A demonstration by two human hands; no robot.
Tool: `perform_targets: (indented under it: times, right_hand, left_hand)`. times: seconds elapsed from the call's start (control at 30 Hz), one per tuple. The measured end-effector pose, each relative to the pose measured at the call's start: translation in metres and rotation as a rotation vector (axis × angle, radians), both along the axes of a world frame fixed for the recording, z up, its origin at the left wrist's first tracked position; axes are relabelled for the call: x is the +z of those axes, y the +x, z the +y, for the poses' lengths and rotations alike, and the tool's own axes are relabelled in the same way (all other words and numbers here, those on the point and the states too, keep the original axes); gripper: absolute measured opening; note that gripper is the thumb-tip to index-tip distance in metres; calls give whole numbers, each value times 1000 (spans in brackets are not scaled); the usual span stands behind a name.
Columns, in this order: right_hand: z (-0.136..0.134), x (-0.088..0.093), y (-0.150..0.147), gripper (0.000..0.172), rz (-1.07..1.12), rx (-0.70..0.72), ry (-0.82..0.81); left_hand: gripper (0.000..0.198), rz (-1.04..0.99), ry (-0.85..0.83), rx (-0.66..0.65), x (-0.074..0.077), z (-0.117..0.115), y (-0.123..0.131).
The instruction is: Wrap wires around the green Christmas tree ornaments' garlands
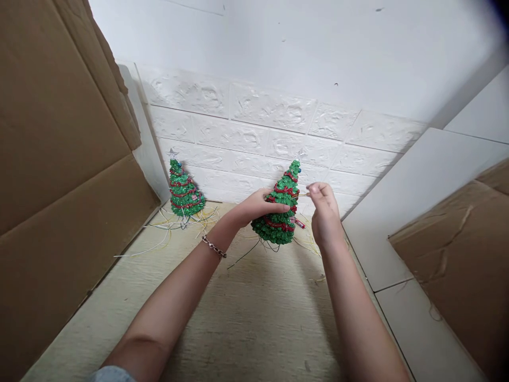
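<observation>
A small green tree figure [274,228] with red garlands and a clear star on top leans to the right, lifted a little above the table. My left hand [264,208] is wrapped round its middle, thumb across the front. Thin wires hang from its base. To its right my right hand [324,204] pinches a thin, gold-coloured wire or stick [302,194] whose other end meets the tree's right side. A second, similar tree [185,193] stands upright at the back left, with white, yellow and dark wires [167,233] spread around its base.
The pale wooden table [254,307] runs back to a white brick-pattern wall [246,135]. Brown cardboard [59,132] rises at the left, and more cardboard [465,249] lies at the right over white panels. A small red item [300,223] shows behind the held tree.
</observation>
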State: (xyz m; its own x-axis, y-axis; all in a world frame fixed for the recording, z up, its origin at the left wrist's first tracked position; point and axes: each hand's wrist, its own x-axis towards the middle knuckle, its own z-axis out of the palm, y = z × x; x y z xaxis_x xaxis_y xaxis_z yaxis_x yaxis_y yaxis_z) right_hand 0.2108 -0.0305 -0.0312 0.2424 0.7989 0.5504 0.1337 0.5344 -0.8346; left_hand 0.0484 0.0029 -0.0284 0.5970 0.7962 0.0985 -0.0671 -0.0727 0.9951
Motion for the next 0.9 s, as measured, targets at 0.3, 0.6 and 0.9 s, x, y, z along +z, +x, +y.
perform_targets:
  times: [0.3,0.6,0.9]
  right_hand:
    - [14,-17,1,94,-76,70,-325]
    - [8,-8,5,74,-122,270,-399]
    - [-13,2,-5,71,-92,650,-302]
  left_hand:
    - [47,-15,37,-42,1,-1,0]
    - [53,-192,-10,-123,-6,9,-9]
    - [70,-329,70,-144,5,3,-14]
